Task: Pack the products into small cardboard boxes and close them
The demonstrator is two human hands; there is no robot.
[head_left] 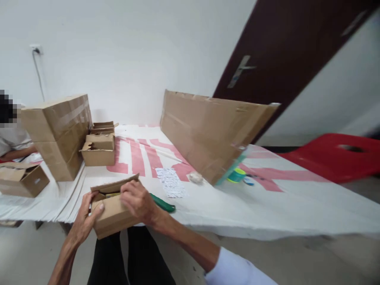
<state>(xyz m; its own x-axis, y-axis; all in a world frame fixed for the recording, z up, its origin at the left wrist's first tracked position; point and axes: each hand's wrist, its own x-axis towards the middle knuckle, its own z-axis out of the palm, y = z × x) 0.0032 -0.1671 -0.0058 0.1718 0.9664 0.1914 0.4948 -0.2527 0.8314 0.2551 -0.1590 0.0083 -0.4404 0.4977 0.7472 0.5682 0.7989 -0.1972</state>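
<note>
A small brown cardboard box (114, 215) rests at the near edge of the white-covered table (267, 206), one flap standing up. My left hand (86, 219) grips its left end, fingers wrapped round the corner. My right hand (138, 202) lies on top of the box with fingers curled down over the opening; something yellowish shows inside. A green-handled tool (162, 203) lies on the table just right of my right hand.
A long flat carton (208, 130) leans across the table's middle. Stacked taped boxes (61, 132) and open small boxes (99, 150) stand at left, a printed sheet (171, 182) and a tape roll (236, 175) lie near. Another person's arm (14, 152) is far left. A red stool (335, 156) sits right.
</note>
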